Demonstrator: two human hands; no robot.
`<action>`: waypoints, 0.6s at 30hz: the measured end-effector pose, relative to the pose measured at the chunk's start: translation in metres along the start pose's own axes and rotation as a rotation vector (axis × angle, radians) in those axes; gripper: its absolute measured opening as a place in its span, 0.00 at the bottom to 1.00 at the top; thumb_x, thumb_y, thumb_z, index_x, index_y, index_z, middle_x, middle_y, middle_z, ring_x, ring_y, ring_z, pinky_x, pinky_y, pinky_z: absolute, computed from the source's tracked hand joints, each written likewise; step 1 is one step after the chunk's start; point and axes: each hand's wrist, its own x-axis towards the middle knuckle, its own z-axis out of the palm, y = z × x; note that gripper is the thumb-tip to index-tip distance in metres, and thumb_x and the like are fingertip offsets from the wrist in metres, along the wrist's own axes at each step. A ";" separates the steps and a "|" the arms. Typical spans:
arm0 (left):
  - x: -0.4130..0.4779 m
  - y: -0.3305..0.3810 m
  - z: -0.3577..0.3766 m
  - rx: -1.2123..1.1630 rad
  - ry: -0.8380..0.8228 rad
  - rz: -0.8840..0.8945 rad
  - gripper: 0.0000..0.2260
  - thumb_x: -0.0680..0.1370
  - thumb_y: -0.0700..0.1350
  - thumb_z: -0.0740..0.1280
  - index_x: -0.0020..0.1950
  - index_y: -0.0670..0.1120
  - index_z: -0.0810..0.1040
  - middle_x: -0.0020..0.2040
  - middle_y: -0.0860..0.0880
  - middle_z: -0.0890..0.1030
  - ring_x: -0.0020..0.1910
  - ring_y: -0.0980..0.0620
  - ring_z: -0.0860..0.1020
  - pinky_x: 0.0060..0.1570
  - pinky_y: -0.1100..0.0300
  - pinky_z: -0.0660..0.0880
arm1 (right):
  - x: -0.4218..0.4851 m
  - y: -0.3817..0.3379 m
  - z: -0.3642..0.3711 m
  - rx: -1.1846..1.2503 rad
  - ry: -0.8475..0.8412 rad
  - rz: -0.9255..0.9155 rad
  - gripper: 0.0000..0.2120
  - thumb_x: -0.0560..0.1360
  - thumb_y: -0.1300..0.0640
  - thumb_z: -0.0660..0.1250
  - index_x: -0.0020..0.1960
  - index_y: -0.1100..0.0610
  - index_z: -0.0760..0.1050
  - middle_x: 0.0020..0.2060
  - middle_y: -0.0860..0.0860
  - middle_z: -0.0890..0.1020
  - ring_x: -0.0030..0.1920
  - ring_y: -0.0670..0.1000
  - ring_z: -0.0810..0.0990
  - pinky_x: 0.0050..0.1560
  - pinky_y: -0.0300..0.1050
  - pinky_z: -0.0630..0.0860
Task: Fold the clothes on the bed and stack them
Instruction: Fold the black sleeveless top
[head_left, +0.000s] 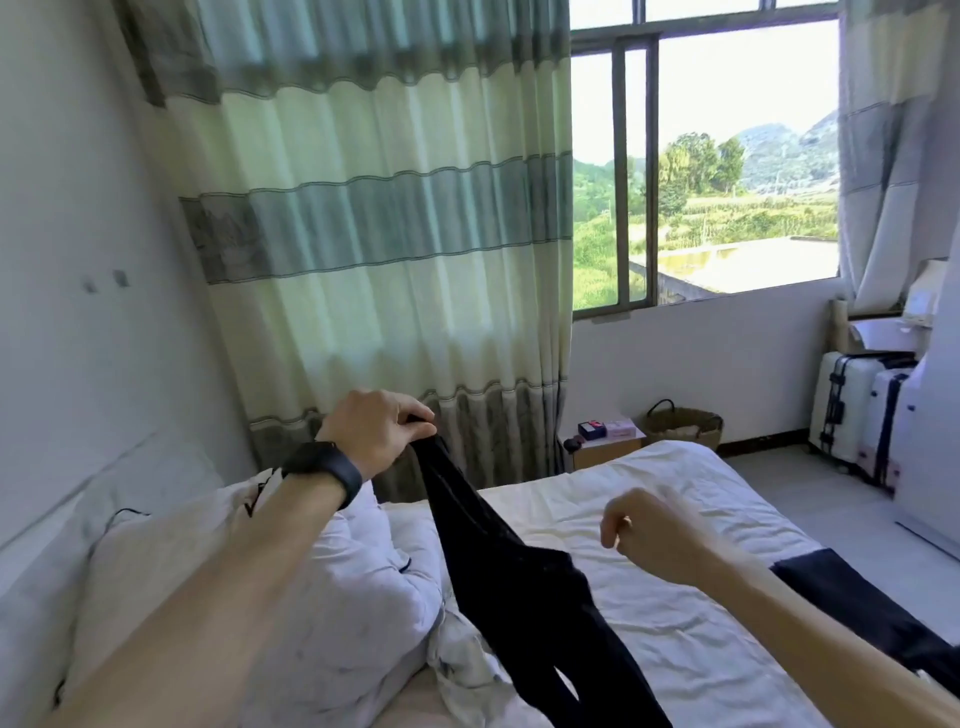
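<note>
Fabric is hanging closest to the camera: a black garment (519, 597), apparently trousers with two legs trailing off the lower edge, is dangling from the left grip (374, 431). That grip is pinching the top edge between thumb and fingertips, above the pillows (208, 571). The right grip (649, 535) is hovering over the bed (675, 649), just right of the garment. Its fingers are loosely curled around nothing, and it is slightly blurred.

By my judgement, the person is lifting the garment out to straighten it before folding. To do this well, the right grip should be taking the opposite corner of the same top edge, so the cloth is hanging flat and the legs are lining up. The bare sheet in the middle looks the best place for laying it down, away from the crumpled pale cloth (467, 665) beside the pillows.

Counting: two dark garments are showing, the held one and a second dark garment (857, 597) lying flat on the bed's right side under the right forearm. One pale cloth is lying bunched; whether it is clothing I cannot tell. Two pillows seem to be resting at the left. Farther off, one nightstand (608, 449) is carrying two small boxes, with one woven basket (683, 423) and two suitcases (857, 410) standing beyond.
</note>
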 end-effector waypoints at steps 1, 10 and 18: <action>-0.004 -0.007 -0.007 0.001 0.003 -0.015 0.06 0.72 0.49 0.78 0.48 0.53 0.88 0.45 0.56 0.87 0.48 0.58 0.83 0.55 0.62 0.76 | 0.002 0.001 -0.001 -0.005 0.068 0.031 0.23 0.73 0.71 0.64 0.33 0.44 0.80 0.37 0.42 0.82 0.34 0.39 0.79 0.34 0.29 0.71; -0.019 0.008 -0.008 -0.259 -0.011 0.016 0.04 0.69 0.53 0.80 0.41 0.57 0.87 0.37 0.61 0.85 0.42 0.64 0.83 0.53 0.58 0.80 | 0.033 -0.128 0.065 0.885 0.026 -0.091 0.04 0.80 0.44 0.68 0.55 0.40 0.79 0.47 0.42 0.86 0.38 0.49 0.87 0.34 0.35 0.75; -0.040 -0.025 -0.021 -0.207 0.080 -0.054 0.04 0.69 0.55 0.79 0.41 0.59 0.87 0.36 0.61 0.84 0.42 0.63 0.83 0.51 0.56 0.80 | 0.047 -0.153 0.095 0.428 0.069 -0.142 0.03 0.79 0.53 0.68 0.51 0.52 0.77 0.46 0.46 0.82 0.45 0.49 0.80 0.45 0.45 0.76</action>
